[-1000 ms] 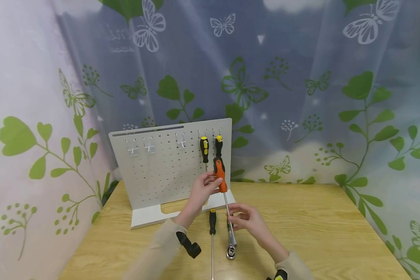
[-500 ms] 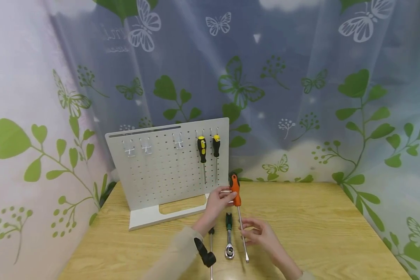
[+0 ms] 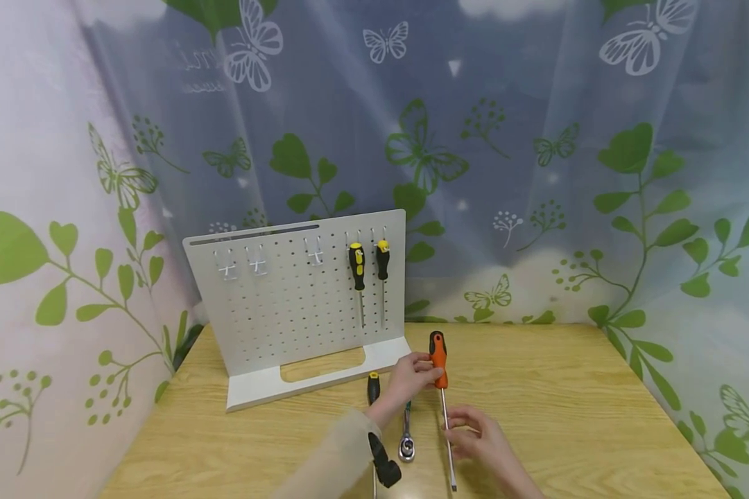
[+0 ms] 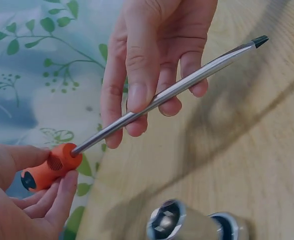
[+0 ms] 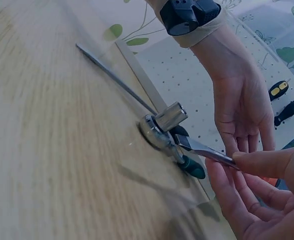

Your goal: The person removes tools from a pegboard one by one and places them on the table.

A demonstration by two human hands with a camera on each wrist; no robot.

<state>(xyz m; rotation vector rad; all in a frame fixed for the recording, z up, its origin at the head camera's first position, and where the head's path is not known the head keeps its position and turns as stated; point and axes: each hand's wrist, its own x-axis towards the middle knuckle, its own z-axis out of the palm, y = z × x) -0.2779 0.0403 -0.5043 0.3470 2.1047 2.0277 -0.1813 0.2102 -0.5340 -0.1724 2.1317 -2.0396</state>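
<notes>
**Two-handed pinch on one orange screwdriver (image 3: 439,357)**

So the left hand (image 3: 406,380) has the orange handle (image 4: 61,162) between thumb and fingers, and the right hand (image 3: 483,440) pinches the bare metal shaft (image 4: 187,82) with thumb and fingertips. Nothing's spread wide on either side. The screwdriver is up off the table (image 3: 537,388), handle end away from the person, flat tip (image 4: 260,41) toward them.

Handling-wise, I'd guess it's stiff all through, fairly light and hard to break. The shaft looks smooth, so probably the slippery end — I'd take hold round the handle, which should give a better grip, and leave the shaft hand as a guide.

Head count around the grip:
- 1 orange screwdriver, in both hands
- 1 green-handled ratchet (image 3: 406,447), on the table just left of the shaft
- 1 black table screwdriver (image 3: 374,388), lying further left, partly under the left sleeve (image 3: 331,450)
- 1 white pegboard (image 3: 287,305), behind and left of the grip
- 2 yellow-and-black screwdrivers (image 3: 357,267) hanging on it, behind and left of the handle
- 3 clear holders (image 3: 256,263) with no tool in them, further left on the board
</notes>
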